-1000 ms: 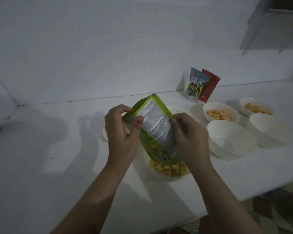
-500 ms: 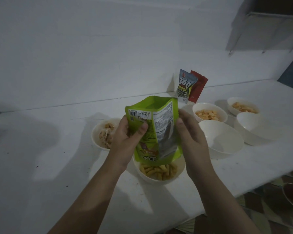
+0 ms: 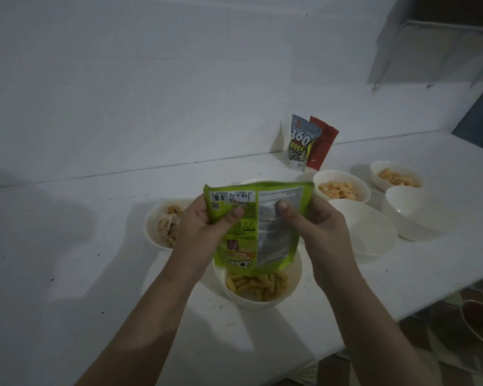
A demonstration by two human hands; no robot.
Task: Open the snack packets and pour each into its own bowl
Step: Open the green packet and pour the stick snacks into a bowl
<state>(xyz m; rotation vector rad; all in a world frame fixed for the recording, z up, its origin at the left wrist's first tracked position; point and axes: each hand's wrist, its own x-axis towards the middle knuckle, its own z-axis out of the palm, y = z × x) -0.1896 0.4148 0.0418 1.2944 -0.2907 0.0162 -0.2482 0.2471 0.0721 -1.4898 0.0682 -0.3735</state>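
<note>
A green snack packet (image 3: 258, 227) is held upside down by both hands over a white bowl of yellow stick snacks (image 3: 258, 285), its lower edge hanging just above the sticks. The packet's left side is pinched by the left hand (image 3: 201, 232), the thumb laid on the printed face near the barcode and the fingers curled behind. The right side is gripped in the same way by the right hand (image 3: 317, 229), the thumb pressed on the panel of small print. To the left, a bowl of pale mixed snack (image 3: 165, 224) is partly hidden behind the left hand. To the right, an unfilled white bowl (image 3: 371, 232) is seen beside a second unfilled bowl (image 3: 413, 215), which is tilted. Behind these, two bowls of orange snacks (image 3: 342, 188) (image 3: 396, 176) are set on the white counter (image 3: 67, 274). Against the wall, a grey packet marked 360 (image 3: 301, 143) is stood upright, with a red packet (image 3: 322, 143) just behind it.
</note>
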